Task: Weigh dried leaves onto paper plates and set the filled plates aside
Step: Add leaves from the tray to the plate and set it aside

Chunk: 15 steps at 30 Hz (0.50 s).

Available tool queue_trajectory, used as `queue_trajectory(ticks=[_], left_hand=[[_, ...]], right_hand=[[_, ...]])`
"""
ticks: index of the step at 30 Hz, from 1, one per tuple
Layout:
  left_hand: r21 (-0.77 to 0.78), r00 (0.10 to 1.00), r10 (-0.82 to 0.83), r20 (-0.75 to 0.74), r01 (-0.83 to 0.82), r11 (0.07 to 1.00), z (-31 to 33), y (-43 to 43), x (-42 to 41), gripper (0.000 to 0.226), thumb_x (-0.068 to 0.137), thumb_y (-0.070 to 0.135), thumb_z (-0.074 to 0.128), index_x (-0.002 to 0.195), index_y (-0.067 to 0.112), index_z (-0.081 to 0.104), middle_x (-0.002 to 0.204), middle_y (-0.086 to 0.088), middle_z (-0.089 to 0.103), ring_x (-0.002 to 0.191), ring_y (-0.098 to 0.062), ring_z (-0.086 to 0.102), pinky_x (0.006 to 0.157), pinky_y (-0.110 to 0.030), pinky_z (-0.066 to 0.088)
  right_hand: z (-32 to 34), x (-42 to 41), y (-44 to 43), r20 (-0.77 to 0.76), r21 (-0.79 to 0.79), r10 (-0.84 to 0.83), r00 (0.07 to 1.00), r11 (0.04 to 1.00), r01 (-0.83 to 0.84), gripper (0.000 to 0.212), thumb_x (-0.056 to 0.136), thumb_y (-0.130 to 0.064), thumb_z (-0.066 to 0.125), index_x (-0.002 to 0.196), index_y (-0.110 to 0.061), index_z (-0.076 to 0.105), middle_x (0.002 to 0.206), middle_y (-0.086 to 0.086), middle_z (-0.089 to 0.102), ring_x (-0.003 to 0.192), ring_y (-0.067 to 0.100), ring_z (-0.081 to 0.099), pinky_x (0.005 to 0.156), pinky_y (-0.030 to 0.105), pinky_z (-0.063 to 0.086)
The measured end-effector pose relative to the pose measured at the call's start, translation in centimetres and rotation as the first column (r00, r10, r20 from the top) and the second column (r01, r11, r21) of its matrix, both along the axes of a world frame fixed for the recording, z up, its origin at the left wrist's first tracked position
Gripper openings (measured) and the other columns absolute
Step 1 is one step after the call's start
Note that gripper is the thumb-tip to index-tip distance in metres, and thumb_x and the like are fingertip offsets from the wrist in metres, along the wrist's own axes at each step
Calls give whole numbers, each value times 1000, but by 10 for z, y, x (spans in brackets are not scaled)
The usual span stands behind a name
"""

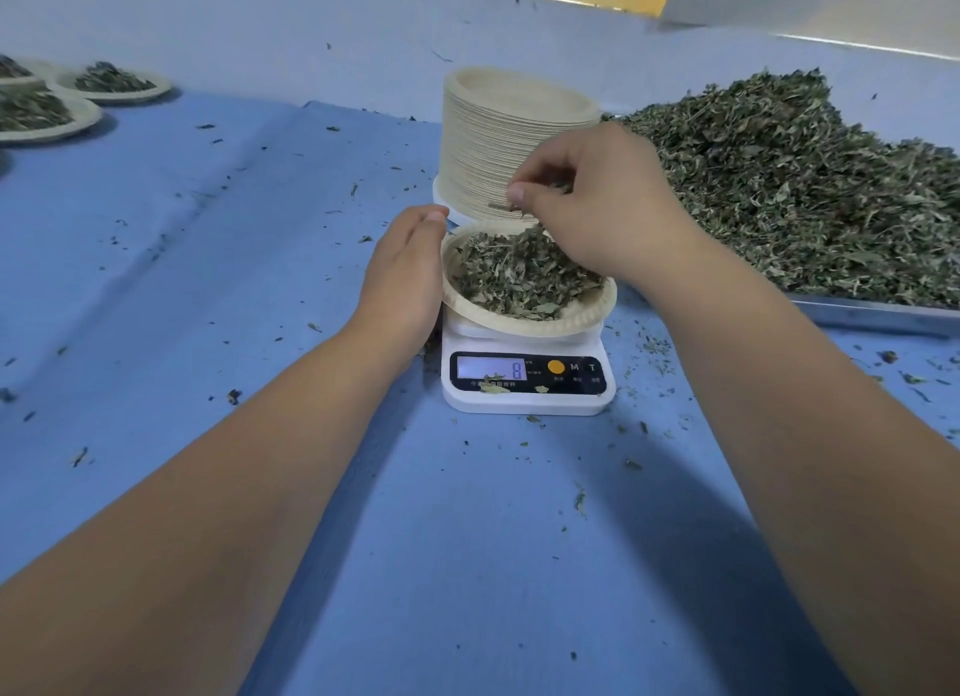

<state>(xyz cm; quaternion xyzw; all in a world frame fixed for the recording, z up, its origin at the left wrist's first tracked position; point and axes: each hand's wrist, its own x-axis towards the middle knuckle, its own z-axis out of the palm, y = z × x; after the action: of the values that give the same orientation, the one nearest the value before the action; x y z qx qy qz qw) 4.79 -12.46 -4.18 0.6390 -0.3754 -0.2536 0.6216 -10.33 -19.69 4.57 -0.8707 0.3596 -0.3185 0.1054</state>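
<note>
A paper plate (582, 317) filled with dried leaves (519, 274) sits on a small white digital scale (527, 401), whose display shows an 8. My right hand (597, 206) hovers over the plate's far side and pinches a few dried leaves between thumb and fingers. My left hand (405, 274) lies with straight fingers along the plate's left rim, touching it. A tall stack of empty paper plates (498, 139) stands just behind the scale.
A big heap of dried leaves (810, 186) fills a metal tray (883, 313) at the right. Three filled plates (111, 84) sit at the far left. Leaf crumbs are scattered over the blue table cover (234, 258).
</note>
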Motion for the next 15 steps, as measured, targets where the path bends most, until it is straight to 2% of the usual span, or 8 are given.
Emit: queue_trajectory(ticks=[2, 4, 6, 7, 11, 15], left_hand=[[2, 1000, 1, 1, -1, 1000, 0, 0, 1, 32, 108, 36, 38, 126, 31, 63, 104, 28, 56, 99, 16, 49, 84, -18, 39], [5, 1000, -1, 7, 1, 1000, -1, 0, 1, 32, 108, 36, 38, 125, 32, 64, 103, 29, 56, 95, 20, 49, 81, -15, 38], [6, 1000, -3, 17, 2, 1000, -1, 1, 0, 33, 107, 36, 38, 126, 32, 64, 104, 30, 57, 95, 22, 48, 82, -15, 38], [6, 1000, -4, 20, 4, 1000, -1, 1, 1, 33, 107, 35, 37, 126, 32, 64, 105, 31, 56, 98, 21, 49, 86, -18, 39], [5, 1000, -1, 29, 1, 1000, 0, 1, 1, 34, 108, 35, 37, 127, 32, 64, 109, 29, 56, 109, 10, 51, 98, -29, 41], [0, 1000, 4, 24, -4, 1000, 0, 1, 1, 32, 108, 35, 38, 124, 31, 65, 109, 25, 59, 111, 1, 56, 100, -32, 44]], right_hand=[[1, -1, 1, -54, 4, 7, 999, 1000, -6, 9, 92, -33, 71, 93, -27, 77, 78, -19, 65, 75, -4, 57, 72, 14, 46], [-3, 0, 5, -232, 11, 31, 972, 1000, -29, 29, 93, -50, 64, 111, -28, 73, 97, -12, 69, 90, 7, 61, 77, 24, 44], [-11, 1, 9, -352, 24, 64, 934, 998, -59, 52, 90, -63, 61, 128, -28, 65, 114, -5, 67, 106, 14, 58, 83, 24, 40], [-14, 1, 9, -360, 7, 71, 930, 997, -74, 53, 89, -62, 63, 129, -27, 65, 115, -3, 67, 107, 16, 58, 85, 25, 40], [-16, 0, 6, -228, -92, 36, 973, 994, -58, 19, 92, -40, 70, 100, -23, 75, 91, -8, 68, 92, 14, 59, 81, 27, 42], [-8, -3, 5, -10, -47, 28, 1000, 998, -29, 12, 91, -36, 71, 92, -26, 77, 80, -14, 66, 77, 3, 57, 73, 24, 42]])
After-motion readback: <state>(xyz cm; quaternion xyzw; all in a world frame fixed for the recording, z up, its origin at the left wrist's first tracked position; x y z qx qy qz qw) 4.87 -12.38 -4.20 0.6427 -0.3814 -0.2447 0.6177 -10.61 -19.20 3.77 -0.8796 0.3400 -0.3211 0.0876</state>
